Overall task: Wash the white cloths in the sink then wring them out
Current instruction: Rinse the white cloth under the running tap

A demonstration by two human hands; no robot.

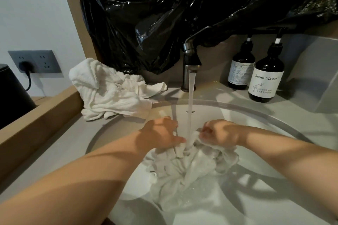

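Fingers (173, 125) of my left hand (161, 133) and my right hand (219, 132) are curled tight into the wet cloth (182, 168), holding it bunched in the sink (256, 113) straight below the tap (191, 58), with the stream landing between my two grips. I'd rub the bunches together and feed fresh folds under the tap. The other white cloths (113, 93) lie heaped on the worktop (64, 148), left of the tap.
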